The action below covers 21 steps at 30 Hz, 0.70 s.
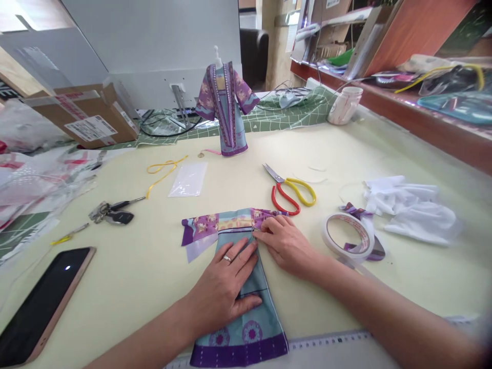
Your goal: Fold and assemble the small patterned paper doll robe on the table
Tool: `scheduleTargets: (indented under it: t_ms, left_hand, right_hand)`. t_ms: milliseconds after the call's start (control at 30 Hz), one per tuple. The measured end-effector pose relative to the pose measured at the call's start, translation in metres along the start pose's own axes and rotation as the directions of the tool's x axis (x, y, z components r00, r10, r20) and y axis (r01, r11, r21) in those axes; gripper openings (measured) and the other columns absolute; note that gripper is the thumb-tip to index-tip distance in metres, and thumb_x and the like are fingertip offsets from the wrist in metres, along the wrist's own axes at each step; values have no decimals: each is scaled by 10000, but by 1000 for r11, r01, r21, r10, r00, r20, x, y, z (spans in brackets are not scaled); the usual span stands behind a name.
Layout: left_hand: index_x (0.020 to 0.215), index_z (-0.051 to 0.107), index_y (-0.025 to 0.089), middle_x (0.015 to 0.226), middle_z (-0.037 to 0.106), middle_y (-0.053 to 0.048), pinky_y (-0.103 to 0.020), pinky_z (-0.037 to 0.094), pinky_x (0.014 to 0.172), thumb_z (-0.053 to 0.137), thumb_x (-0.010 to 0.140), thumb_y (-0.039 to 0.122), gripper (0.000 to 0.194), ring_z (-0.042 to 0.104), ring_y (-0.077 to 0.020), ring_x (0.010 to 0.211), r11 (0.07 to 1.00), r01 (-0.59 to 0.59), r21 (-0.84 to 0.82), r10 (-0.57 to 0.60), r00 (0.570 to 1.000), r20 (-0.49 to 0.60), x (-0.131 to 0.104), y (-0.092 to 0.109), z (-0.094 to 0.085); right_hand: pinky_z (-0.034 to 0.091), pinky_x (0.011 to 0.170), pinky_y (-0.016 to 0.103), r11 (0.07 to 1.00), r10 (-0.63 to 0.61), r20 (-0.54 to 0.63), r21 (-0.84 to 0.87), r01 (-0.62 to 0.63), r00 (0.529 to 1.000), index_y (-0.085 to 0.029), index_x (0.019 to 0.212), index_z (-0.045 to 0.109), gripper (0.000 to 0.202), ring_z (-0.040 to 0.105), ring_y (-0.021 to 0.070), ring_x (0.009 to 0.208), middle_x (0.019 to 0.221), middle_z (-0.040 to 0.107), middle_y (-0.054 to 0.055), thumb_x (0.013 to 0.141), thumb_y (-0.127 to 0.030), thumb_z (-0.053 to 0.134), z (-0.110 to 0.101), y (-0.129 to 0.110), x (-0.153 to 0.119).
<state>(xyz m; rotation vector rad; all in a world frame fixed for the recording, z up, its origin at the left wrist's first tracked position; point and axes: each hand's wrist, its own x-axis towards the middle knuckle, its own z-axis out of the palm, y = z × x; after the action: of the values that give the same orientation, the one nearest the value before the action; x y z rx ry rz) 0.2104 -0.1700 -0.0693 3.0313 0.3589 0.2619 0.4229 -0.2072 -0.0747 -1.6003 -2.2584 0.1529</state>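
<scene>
A small teal and purple doll garment (265,318) lies flat at the front middle, its patterned sleeves spread to both sides. My left hand (226,282), with a ring on one finger, rests spread on the garment's body, palm down. Near the base of the right sleeve, my right hand (282,238) has its fingers bent together on the fabric; whether they pinch any of it is hidden. Behind stands a doll form wearing a similar purple and blue robe (226,113).
Scissors (282,184) lie beyond my right hand. Right of it are a tape roll (348,236) and white cloth (415,210). A phone (42,302), keys (115,212) and yellow ribbon (165,166) lie left. A ruler (330,341) runs along the front.
</scene>
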Motion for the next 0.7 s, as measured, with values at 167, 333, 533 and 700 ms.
scheduleTargets:
  t_ms: [167, 333, 533, 700]
  left_hand:
    - [1349, 386, 79, 1399, 416, -159, -530, 324, 1029, 496, 860, 492, 649, 337, -332, 1307, 999, -21, -26, 21, 1000, 5, 1, -2, 1]
    - [1367, 371, 107, 1396, 421, -153, -535, 323, 1026, 507, 858, 482, 647, 341, -332, 1305, 998, -6, -55, 6, 1000, 13, 1, -1, 0]
    - [1329, 424, 98, 1405, 413, -145, -536, 309, 1030, 493, 863, 490, 613, 346, -337, 1297, 998, 7, -58, -6, 1000, 22, 1, -1, 0]
    - [1324, 432, 118, 1402, 423, -127, -535, 302, 1037, 487, 865, 496, 597, 355, -335, 1293, 995, 28, -100, -29, 1000, 0, 1, 0, 0]
  right_hand:
    - [372, 805, 347, 1000, -7, -4, 28, 7, 1000, -199, 1090, 618, 297, 409, 199, 885, 938, 514, 92, 886, -145, 409, 1, 1, 0]
    - [389, 799, 357, 999, -2, -23, 47, 3, 1000, -172, 1081, 614, 286, 421, 196, 869, 935, 531, 94, 886, -145, 407, 0, 2, -1]
    - [411, 799, 368, 996, -17, -80, 82, 24, 997, -138, 1058, 614, 257, 442, 194, 858, 919, 555, 97, 879, -144, 431, 0, 3, -2]
    - [420, 799, 365, 990, 12, -91, 140, 1, 996, -159, 1059, 620, 254, 459, 194, 877, 939, 569, 90, 896, -168, 425, 3, 4, -1]
